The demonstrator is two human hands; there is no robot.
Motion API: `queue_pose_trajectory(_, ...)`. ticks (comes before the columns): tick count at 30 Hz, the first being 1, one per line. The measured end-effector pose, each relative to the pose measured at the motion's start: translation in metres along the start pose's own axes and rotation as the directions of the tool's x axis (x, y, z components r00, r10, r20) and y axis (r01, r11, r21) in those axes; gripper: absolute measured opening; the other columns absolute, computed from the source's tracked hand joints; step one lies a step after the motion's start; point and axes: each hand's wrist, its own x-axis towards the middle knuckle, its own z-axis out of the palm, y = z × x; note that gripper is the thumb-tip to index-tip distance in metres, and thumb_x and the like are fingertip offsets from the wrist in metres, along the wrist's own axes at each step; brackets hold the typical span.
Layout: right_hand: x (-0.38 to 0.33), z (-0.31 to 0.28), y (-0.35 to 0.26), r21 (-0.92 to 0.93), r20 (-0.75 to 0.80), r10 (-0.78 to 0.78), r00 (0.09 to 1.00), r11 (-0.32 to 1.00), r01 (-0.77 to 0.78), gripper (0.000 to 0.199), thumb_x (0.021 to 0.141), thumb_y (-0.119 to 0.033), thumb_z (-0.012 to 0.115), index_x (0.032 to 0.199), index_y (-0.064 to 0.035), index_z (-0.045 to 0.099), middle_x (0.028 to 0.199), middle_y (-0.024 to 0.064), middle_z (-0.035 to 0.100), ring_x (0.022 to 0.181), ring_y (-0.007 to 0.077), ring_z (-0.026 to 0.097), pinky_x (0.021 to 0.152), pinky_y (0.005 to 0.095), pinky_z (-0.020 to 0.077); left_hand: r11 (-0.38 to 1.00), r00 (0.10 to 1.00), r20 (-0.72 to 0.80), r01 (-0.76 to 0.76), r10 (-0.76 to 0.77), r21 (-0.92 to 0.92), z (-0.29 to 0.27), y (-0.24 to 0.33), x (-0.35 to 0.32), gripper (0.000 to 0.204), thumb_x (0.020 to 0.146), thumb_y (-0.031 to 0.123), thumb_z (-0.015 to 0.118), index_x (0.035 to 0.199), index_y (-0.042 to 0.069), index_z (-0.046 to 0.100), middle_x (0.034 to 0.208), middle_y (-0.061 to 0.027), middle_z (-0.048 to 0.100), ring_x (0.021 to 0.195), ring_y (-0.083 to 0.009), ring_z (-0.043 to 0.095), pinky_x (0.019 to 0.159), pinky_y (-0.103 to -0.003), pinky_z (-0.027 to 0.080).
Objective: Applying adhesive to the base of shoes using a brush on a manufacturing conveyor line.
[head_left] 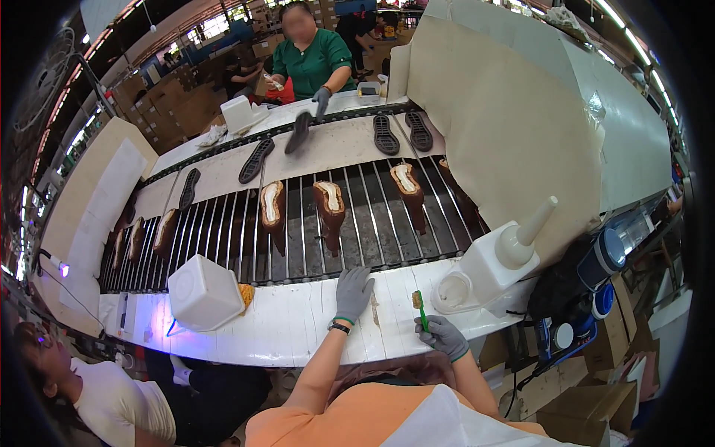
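Observation:
My left hand [354, 293], in a grey glove, lies flat on the white tabletop with its fingers stretched toward the conveyor and nothing in it. In my right hand [445, 337], also gloved, is a small green brush [423, 316], held upright with its brownish bristles at the top. Beyond my hands, brown shoe uppers stand bottom up on the conveyor rods, their undersides whitish in the middle. The nearest are one upper [330, 205] ahead of my left hand, another [272, 212] to its left and a third [408, 190] to the right.
A white squeeze bottle [495, 257] stands right of my hands. To their left is a tilted white container [205, 292]. Black soles, such as one sole [257, 160], lie on the board behind the rods. Across the conveyor, a person in green [311, 63] holds a blurred sole [299, 134]. Another person [112, 395] is at lower left.

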Motion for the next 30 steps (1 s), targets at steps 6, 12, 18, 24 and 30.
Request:
queue_pose_trajectory(6, 0.0004, -0.0017, 0.0002, 0.006, -0.006, 0.001, 1.000, 1.000, -0.001, 0.040, 0.097, -0.016, 0.059, 0.128, 0.0087, 0.054, 0.101, 0.0111, 0.065, 0.068, 0.0101, 0.049, 0.057, 0.0226, 0.0371, 1.000, 1.000, -0.009, -0.009, 0.009, 0.008, -0.0001, 0.0000, 0.0004, 0.034, 0.092, 0.027, 0.062, 0.117, 0.004, 0.066, 0.121, -0.0123, 0.066, 0.116, -0.0294, 0.058, 0.106, -0.045, 0.038)
queue_pose_trajectory(12, 0.0013, -0.0039, 0.0010, 0.013, 0.015, -0.001, 1.000, 1.000, 0.000, 0.041, 0.096, -0.017, 0.060, 0.129, 0.0079, 0.054, 0.102, 0.0115, 0.065, 0.068, 0.0102, 0.048, 0.057, 0.0225, 0.0369, 1.000, 1.000, -0.011, -0.006, 0.006, 0.008, 0.0005, -0.0003, 0.0005, 0.033, 0.092, 0.027, 0.062, 0.115, 0.003, 0.067, 0.120, -0.0125, 0.067, 0.116, -0.0299, 0.058, 0.106, -0.045, 0.038)
queue_pose_trajectory(18, 0.0010, -0.0017, 0.0000, 0.011, 0.013, 0.000, 1.000, 1.000, 0.000, 0.041, 0.096, -0.018, 0.061, 0.128, 0.0073, 0.055, 0.102, 0.0111, 0.065, 0.068, 0.0100, 0.048, 0.057, 0.0224, 0.0369, 1.000, 1.000, 0.002, -0.003, 0.003, 0.007, -0.0014, 0.0008, 0.0010, 0.034, 0.092, 0.027, 0.061, 0.116, 0.003, 0.066, 0.120, -0.0127, 0.066, 0.117, -0.0299, 0.057, 0.107, -0.045, 0.037)
queue_pose_trajectory(24, 0.0002, -0.0017, -0.0004, 0.000, 0.004, -0.008, 1.000, 1.000, 0.008, 0.042, 0.096, -0.018, 0.062, 0.129, 0.0071, 0.055, 0.102, 0.0104, 0.065, 0.068, 0.0097, 0.048, 0.057, 0.0224, 0.0368, 1.000, 1.000, -0.001, 0.015, -0.015, -0.013, -0.0015, 0.0033, 0.0012, 0.034, 0.093, 0.028, 0.060, 0.117, 0.004, 0.066, 0.121, -0.0130, 0.066, 0.117, -0.0300, 0.057, 0.107, -0.045, 0.036)
queue_pose_trajectory(30, 0.0010, -0.0059, 0.0003, 0.018, 0.022, 0.003, 1.000, 1.000, -0.003, 0.042, 0.095, -0.018, 0.062, 0.128, 0.0074, 0.055, 0.102, 0.0110, 0.065, 0.068, 0.0101, 0.048, 0.057, 0.0230, 0.0369, 1.000, 1.000, 0.001, 0.001, -0.001, 0.017, -0.0006, 0.0032, 0.0015, 0.034, 0.093, 0.028, 0.060, 0.117, 0.004, 0.065, 0.121, -0.0135, 0.066, 0.115, -0.0299, 0.057, 0.107, -0.046, 0.036)
